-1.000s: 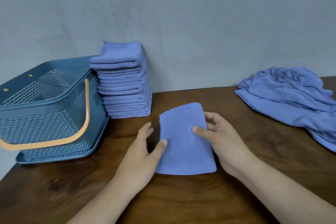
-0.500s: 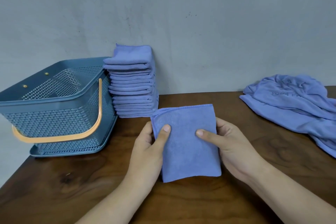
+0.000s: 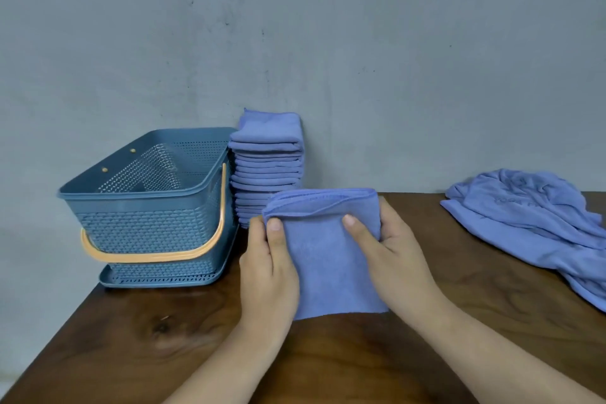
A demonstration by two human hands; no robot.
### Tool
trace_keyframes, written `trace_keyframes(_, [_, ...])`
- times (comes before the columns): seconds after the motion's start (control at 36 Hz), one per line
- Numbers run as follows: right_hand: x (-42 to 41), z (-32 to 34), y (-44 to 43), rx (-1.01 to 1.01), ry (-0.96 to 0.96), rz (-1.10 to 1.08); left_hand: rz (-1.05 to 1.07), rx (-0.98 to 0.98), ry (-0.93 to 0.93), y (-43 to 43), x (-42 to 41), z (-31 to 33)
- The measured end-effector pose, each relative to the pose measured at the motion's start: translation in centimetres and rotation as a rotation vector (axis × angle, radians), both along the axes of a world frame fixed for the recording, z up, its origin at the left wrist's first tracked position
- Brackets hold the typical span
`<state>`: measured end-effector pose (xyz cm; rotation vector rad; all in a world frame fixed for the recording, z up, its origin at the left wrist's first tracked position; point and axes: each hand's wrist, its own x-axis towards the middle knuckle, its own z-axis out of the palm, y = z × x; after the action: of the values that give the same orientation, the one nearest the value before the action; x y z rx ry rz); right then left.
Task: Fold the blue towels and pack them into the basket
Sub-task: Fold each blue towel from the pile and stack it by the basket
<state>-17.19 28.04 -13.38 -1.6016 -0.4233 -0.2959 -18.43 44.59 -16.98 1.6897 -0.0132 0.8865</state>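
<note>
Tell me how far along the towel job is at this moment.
Done: a stack of folded towels stands beside the basket. In hand: the left hand and right hand grip one folded towel by its sides. Left: a heap of unfolded towels lies at the right, and no towel shows inside the basket, so packing looks not yet begun.

The basket (image 3: 131,197) stands left on the counter (image 3: 459,321), the stack of folded towels (image 3: 267,161) just right of it. One folded towel (image 3: 328,259) is before the stack; loose towels (image 3: 531,220) lie far right.
</note>
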Motion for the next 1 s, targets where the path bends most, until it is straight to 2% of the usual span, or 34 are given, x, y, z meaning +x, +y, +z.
trace_keyframes(0.14, [1.1, 3.4, 2.4, -0.140, -0.124, 0.036, 0.080, -0.073, -0.041, 2.7, 1.1, 0.6])
trace_keyframes(0.28, [3.5, 8.1, 4.5, -0.223, -0.224, 0.059, 0.052, -0.219, -0.040, 4.4, 2.0, 0.2])
trace_keyframes(0.36, [5.5, 11.4, 6.0, -0.211, -0.250, 0.076, 0.003, -0.284, 0.029, 4.8, 2.3, -0.2])
trace_keyframes(0.47, [9.6, 15.5, 8.2, -0.124, -0.241, 0.087, -0.062, -0.234, 0.066, 5.1, 2.5, -1.1])
trace_keyframes(0.61, [16.3, 18.8, 11.1, 0.084, -0.051, 0.160, -0.168, -0.133, 0.150, 5.3, 3.3, -1.7])
trace_keyframes(0.69, [21.0, 18.3, 12.2, 0.128, 0.095, 0.105, -0.195, -0.085, 0.205, 5.4, 3.6, -2.1])
trace_keyframes(0.75, [23.1, 16.8, 12.6, 0.076, 0.268, 0.047, -0.210, -0.054, 0.236, 5.4, 3.7, -2.4])
trace_keyframes(0.83, [25.0, 13.7, 12.6, -0.226, 0.551, 0.012, -0.218, -0.015, 0.261, 5.5, 4.0, -2.6])
trace_keyframes(0.89, [26.1, 12.6, 12.4, -0.302, 0.593, -0.016, -0.226, 0.002, 0.273, 5.6, 4.2, -2.8])
trace_keyframes(1.0, [27.5, 12.7, 12.4, -0.232, 0.602, 0.028, -0.240, 0.042, 0.299, 5.7, 4.3, -3.1])
